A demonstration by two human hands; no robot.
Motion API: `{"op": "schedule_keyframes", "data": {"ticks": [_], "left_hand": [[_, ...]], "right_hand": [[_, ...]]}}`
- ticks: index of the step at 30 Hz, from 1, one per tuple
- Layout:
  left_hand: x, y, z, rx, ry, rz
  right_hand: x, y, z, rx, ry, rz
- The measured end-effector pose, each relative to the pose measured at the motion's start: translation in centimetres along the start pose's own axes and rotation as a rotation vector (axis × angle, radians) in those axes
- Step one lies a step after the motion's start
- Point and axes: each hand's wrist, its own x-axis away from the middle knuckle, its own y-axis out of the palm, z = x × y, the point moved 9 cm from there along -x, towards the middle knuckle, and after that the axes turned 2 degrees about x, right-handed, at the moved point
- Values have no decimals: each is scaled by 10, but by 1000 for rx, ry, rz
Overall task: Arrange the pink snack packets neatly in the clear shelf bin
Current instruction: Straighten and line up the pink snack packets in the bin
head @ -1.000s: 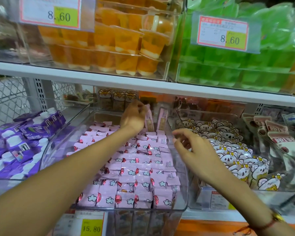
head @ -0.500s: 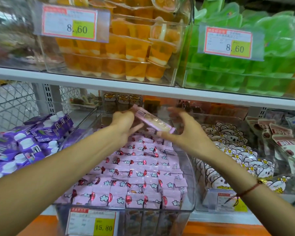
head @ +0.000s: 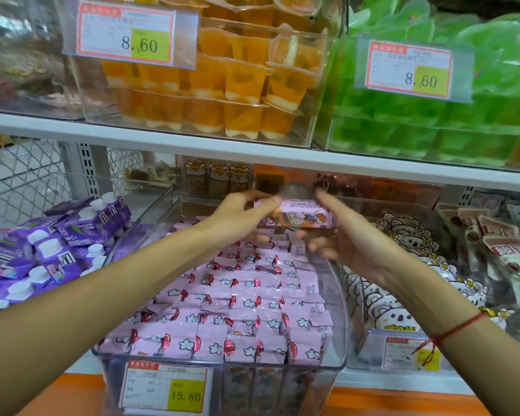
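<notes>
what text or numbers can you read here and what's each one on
"8.60": price tag on the orange jelly cup bin.
"8.60": price tag on the green jelly bin.
"15.80": price tag on the clear bin of pink packets.
"NFC": purple carton, partly legible.
Small print on all tags, the held pink packet and the right lower tag: too blurred.

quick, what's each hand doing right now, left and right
Left hand: pinching the left end of a pink snack packet above the clear bin.
Right hand: holding the same packet's right end.
</notes>
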Motion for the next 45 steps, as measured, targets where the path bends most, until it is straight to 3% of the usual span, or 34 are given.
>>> {"op": "schedule_keyframes", "data": {"ticks": [5, 7, 9, 11, 14, 16, 19, 21, 25, 29, 35, 41, 45], "left_hand": [[-5, 8, -15, 275, -190, 24], [-9, 6, -15, 54, -172, 17], [-14, 9, -6, -276, -43, -54], [-19, 19, 3, -354, 80, -152], [-31, 17, 10, -371, 153, -155], [-39, 6, 8, -337, 156, -99], [-47, -18, -4, -145, 108, 59], [-52, -25, -12, -79, 99, 121], [-67, -16, -29, -30, 57, 153], [-78, -9, -40, -142, 24, 165], [-74, -14, -31, -407, 55, 56], [-74, -1, -13, -712, 66, -64], [-75, 4, -12, -667, 46, -105]], "right_hand": [[-3, -10, -14, -122, -169, 34], [-6, -18, -18, -89, -244, 129], [-14, -23, -19, -57, -272, 199], [-22, -23, -22, -4, -296, 224], [-37, -19, -28, 83, -332, 215], [-48, -20, -27, 253, -315, 222], [-63, -21, -31, 841, -392, 261], [-73, -12, -24, 1116, -367, 168], [-88, -3, -7, 1421, -156, -11], [-96, 3, 10, 1661, 12, -177], [-93, 0, 5, 1652, -28, -95], [-58, -3, -18, 1489, -437, 156], [-48, -9, -36, 1101, -521, 193]]}}
